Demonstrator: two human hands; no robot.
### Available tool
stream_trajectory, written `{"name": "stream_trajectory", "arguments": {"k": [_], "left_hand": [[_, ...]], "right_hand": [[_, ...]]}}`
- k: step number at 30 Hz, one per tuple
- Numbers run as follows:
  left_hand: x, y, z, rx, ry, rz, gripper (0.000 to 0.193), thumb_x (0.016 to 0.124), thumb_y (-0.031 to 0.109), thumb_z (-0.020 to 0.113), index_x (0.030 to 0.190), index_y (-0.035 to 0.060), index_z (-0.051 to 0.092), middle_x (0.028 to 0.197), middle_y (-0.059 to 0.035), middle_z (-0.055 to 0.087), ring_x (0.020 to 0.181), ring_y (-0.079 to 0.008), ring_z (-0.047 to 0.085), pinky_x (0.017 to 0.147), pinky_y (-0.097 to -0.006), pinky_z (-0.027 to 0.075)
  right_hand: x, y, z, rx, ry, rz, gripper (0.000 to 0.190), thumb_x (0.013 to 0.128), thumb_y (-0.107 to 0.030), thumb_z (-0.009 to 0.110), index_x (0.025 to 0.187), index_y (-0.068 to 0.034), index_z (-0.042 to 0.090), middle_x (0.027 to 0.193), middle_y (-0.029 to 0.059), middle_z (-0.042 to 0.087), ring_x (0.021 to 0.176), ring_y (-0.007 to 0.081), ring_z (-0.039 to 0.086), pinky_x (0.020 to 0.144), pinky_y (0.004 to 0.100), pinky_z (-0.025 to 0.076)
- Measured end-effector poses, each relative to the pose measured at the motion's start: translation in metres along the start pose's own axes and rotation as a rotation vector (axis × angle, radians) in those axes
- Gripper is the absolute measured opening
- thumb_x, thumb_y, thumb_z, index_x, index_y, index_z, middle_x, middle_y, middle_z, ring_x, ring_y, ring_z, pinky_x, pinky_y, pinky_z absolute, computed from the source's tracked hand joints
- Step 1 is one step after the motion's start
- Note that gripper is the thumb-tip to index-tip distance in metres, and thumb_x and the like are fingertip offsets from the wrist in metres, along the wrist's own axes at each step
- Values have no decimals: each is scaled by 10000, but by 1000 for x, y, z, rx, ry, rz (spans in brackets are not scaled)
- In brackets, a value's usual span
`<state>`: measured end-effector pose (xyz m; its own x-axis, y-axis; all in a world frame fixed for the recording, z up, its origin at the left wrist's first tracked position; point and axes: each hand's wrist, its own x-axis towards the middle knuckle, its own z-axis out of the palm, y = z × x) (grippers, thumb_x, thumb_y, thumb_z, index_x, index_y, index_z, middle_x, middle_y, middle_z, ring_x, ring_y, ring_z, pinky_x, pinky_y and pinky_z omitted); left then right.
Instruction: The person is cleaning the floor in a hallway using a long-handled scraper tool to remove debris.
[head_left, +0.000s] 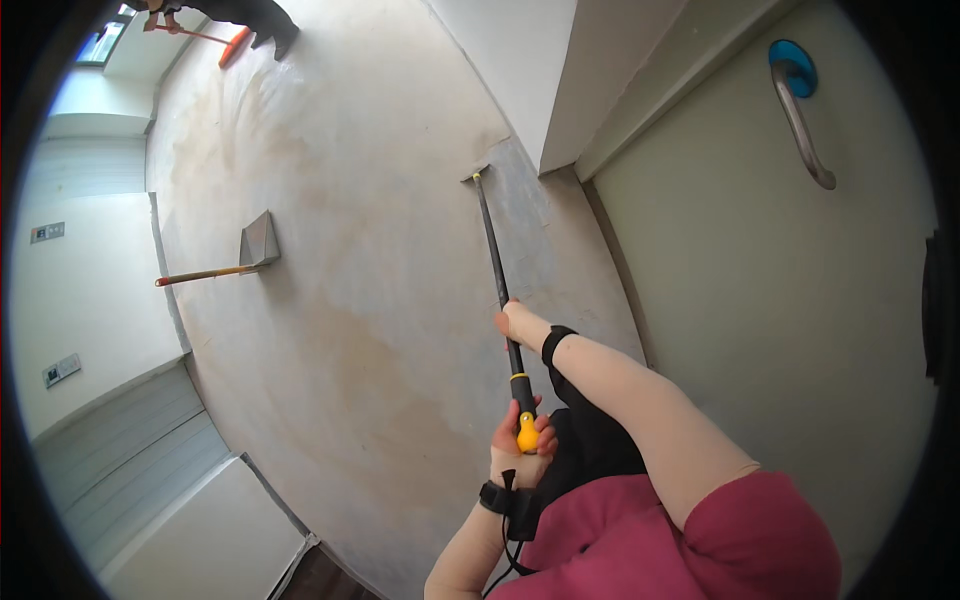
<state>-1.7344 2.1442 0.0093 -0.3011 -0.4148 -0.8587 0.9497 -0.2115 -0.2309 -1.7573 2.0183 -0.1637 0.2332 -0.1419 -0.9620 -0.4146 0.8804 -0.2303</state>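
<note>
A long-handled floor scraper (493, 247) with a dark pole slants up and away from my body. My left hand (525, 450) wraps the black and yellow grip at the pole's near end. Further along, my right hand (514, 319) grips the pole itself, its fingers partly hidden. The thin, wide scraper head (475, 174) appears to rest on the floor (360, 255), beside a greyish patch near the wall corner. The floor has a whitish film or residue, with tan patches showing through.
At left stands a metal dustpan (259, 240) with a wooden handle (210, 276). Another person (262, 22) at the far left holds an orange broom-like tool (234, 49). A pale door (720, 225) with a metal handle (802, 127) is close on the right. Walls with switch plates (47, 232) border the left.
</note>
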Motion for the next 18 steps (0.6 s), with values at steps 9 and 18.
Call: {"name": "stream_trajectory", "arguments": {"k": [9, 18], "left_hand": [[-34, -17, -2, -36, 70, -94, 339, 832, 362, 339, 991, 69, 402, 588, -46, 381, 430, -138, 323, 401, -239, 272], [23, 1, 17, 35, -8, 19, 320, 836, 343, 341, 984, 66, 400, 590, -49, 383, 438, -142, 341, 401, -238, 282]], "right_hand": [[-57, 14, -1, -485, 52, -15, 291, 739, -252, 389, 910, -23, 442, 753, 161, 537, 707, 304, 527, 588, 364, 436], [13, -20, -22, -271, 68, -377, 314, 715, -168, 425, 866, 107, 415, 574, 201, 479, 502, 287, 524, 443, 394, 435]]}}
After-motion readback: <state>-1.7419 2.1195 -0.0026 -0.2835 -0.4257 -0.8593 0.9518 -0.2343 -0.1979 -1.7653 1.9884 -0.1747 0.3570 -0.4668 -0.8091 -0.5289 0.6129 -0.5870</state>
